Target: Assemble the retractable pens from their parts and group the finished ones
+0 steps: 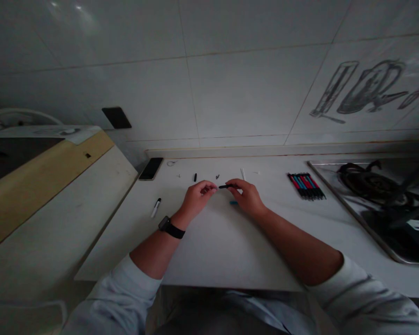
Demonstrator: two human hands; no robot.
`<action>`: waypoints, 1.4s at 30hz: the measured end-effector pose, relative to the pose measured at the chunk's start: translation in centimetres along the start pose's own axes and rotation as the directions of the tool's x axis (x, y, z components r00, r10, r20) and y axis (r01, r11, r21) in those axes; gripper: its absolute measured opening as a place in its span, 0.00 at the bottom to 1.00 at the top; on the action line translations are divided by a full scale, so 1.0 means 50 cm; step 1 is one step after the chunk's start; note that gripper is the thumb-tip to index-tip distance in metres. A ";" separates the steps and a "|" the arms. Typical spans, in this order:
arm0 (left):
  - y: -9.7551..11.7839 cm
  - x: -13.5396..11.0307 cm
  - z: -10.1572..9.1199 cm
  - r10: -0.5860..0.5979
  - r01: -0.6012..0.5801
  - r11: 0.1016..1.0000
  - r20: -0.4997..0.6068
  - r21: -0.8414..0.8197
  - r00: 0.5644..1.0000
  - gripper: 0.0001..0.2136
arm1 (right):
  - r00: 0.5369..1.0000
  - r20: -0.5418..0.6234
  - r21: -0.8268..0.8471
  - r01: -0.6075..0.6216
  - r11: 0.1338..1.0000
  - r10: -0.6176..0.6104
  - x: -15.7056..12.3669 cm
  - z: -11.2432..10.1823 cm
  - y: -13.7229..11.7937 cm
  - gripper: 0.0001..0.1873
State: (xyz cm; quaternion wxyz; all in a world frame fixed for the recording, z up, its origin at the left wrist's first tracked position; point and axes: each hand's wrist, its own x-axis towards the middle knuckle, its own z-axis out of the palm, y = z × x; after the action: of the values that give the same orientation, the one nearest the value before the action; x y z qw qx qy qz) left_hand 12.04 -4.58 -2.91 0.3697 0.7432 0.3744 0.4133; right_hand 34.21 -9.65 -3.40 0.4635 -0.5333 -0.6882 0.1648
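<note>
My right hand (248, 197) pinches a slim black pen part (225, 186), its tip pointing left. Just left of that tip is my left hand (196, 197), its fingertips pressed together; whatever lies between them is too small to make out. A blue pen piece (233, 203) lies partly behind my right hand. Beyond the hands, a short black pen piece (195, 177), tiny dark bits (217, 177) and thin white sticks (243, 174) are spread on the white counter (216, 251).
A row of red, blue and black pens (305, 186) lies to the right, beside a gas stove (380, 200). On the left are a white marker (155, 208) and a phone (151, 168). A box-like appliance (66, 195) borders the counter's left side; a tiled wall (230, 93) rises behind.
</note>
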 end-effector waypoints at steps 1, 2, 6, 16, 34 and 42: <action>-0.001 -0.001 0.000 -0.003 0.003 1.000 0.002 -0.002 1.000 0.06 | 1.000 0.002 0.008 -0.005 1.000 0.005 -0.002 0.002 -0.004 0.12; -0.003 -0.001 0.000 -0.008 0.008 1.000 0.002 -0.002 1.000 0.06 | 1.000 0.004 0.015 -0.009 1.000 0.009 -0.003 0.004 -0.007 0.12; -0.011 0.000 -0.001 -0.032 0.032 0.999 -0.004 -0.003 0.999 0.08 | 1.000 0.000 0.023 -0.007 1.000 0.007 -0.005 0.006 -0.014 0.11; 0.009 -0.001 -0.001 -0.036 0.036 0.999 0.007 -0.041 0.999 0.07 | 0.998 0.008 0.006 0.060 0.998 -0.060 -0.009 0.006 -0.017 0.11; 0.005 -0.001 -0.002 -0.020 0.020 1.000 0.035 0.021 0.999 0.06 | 0.995 0.058 -0.080 0.083 0.993 -0.078 -0.007 -0.001 -0.009 0.13; -0.016 0.000 0.000 -0.041 0.032 0.994 0.082 0.105 0.996 0.05 | 0.964 0.174 -0.174 0.234 0.957 -0.204 -0.009 0.004 -0.005 0.11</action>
State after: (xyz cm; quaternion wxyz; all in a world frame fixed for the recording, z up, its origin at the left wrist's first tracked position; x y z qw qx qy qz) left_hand 11.83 -4.24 -3.59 0.3537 0.7711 0.3931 0.3546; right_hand 33.88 -10.08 -3.52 0.3705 -0.4819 -0.7895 0.0855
